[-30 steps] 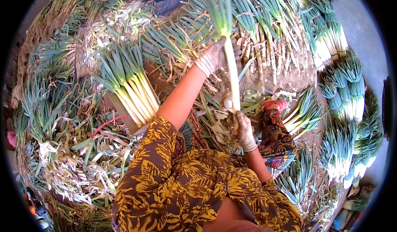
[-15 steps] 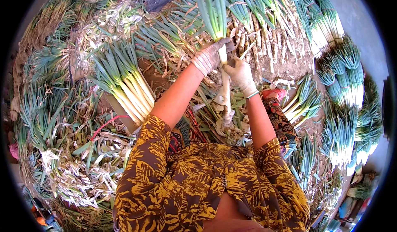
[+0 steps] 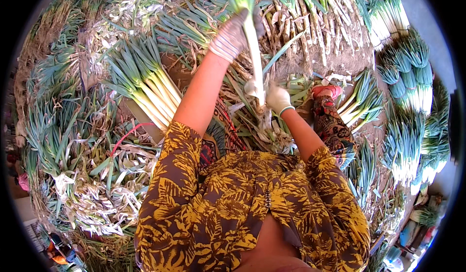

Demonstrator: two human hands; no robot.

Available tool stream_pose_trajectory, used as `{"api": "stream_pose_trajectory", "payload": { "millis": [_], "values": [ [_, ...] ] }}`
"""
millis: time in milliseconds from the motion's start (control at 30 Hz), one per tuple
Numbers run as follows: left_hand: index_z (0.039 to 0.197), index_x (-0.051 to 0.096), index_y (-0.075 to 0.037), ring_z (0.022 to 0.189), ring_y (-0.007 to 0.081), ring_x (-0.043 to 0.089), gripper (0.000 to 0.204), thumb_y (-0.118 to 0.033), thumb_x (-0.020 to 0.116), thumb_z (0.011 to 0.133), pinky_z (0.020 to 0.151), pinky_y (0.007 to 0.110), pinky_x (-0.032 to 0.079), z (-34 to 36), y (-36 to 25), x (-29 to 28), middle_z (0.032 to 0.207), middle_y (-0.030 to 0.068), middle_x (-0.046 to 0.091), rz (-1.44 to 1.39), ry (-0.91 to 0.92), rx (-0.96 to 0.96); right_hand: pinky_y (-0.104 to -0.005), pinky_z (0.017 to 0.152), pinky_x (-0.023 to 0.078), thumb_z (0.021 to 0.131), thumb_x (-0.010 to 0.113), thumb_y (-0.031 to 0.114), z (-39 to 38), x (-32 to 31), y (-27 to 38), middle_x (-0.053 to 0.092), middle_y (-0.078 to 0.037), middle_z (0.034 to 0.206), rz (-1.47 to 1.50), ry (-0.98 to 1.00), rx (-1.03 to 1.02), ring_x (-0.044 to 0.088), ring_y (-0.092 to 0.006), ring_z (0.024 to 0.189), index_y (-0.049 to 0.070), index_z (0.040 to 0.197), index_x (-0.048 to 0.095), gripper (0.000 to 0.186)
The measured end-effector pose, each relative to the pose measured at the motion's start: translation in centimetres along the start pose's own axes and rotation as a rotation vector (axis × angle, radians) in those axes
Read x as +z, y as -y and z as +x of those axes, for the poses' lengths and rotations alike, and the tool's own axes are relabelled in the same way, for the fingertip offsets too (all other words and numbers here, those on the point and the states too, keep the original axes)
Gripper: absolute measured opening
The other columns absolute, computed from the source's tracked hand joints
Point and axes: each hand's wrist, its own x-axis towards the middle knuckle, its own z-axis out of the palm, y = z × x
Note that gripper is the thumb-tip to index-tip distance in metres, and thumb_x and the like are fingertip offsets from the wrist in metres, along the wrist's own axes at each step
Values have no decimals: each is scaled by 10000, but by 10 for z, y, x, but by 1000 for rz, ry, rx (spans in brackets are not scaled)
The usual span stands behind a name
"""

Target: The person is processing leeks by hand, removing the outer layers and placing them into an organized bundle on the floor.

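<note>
My left hand (image 3: 236,33), in a pale glove with a dark palm, is wrapped round a leek (image 3: 256,53) just below its green leaves. The leek hangs upright, its white shank running down and its root end near the litter. Beside the lower shank, my gloved right hand (image 3: 278,98) is closed on a loosened outer leaf (image 3: 286,49), which trails up and to the right. Its fingertips are partly blurred. Left of my left forearm leans a pile of peeled leeks (image 3: 150,90) with white shanks and green tops.
Unpeeled leeks (image 3: 310,22) with dirty roots lie ahead. Tied leek bundles (image 3: 405,136) are stacked along the right. A smaller group of leeks (image 3: 360,99) lies beside my right foot (image 3: 326,92). Peeled skins and leaf litter (image 3: 102,199) heap up at left, near a red strap (image 3: 127,136).
My left hand has lifted the leek up and slightly left. My right hand has moved down along the shank, with the outer leaf now hanging away from it.
</note>
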Motion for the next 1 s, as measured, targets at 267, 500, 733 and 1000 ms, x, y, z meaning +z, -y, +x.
{"api": "stream_pose_trajectory", "payload": {
  "millis": [267,500,733,1000],
  "values": [
    [1094,562,3,577,85,433,533,-473,640,867,550,243,424,1,-21,-54,745,-4,459,-300,-46,101,-368,898,507,952,522,210,-3,-31,42,646,-163,1122,1162,-5,-517,639,-258,978,-32,1244,506,380],
    [936,610,-38,505,71,423,526,-560,575,883,442,231,402,15,-48,-97,638,-20,444,-635,-76,50,-385,702,538,1009,436,312,-100,-82,65,627,-104,917,1397,204,-746,626,-240,750,0,1243,499,395],
    [1052,528,-47,796,287,644,510,-520,600,874,665,400,576,3,-32,-46,840,113,604,-33,-356,213,-281,528,493,960,443,555,-101,-93,51,613,-59,763,1611,266,-339,594,-160,606,32,1100,580,558],
    [938,488,-62,492,131,424,304,-360,542,970,425,288,402,24,-31,-100,702,39,527,-411,-444,83,-266,420,344,970,498,485,-104,-85,96,426,30,558,1330,-23,-418,376,-91,435,28,968,598,468]
  ]
}}
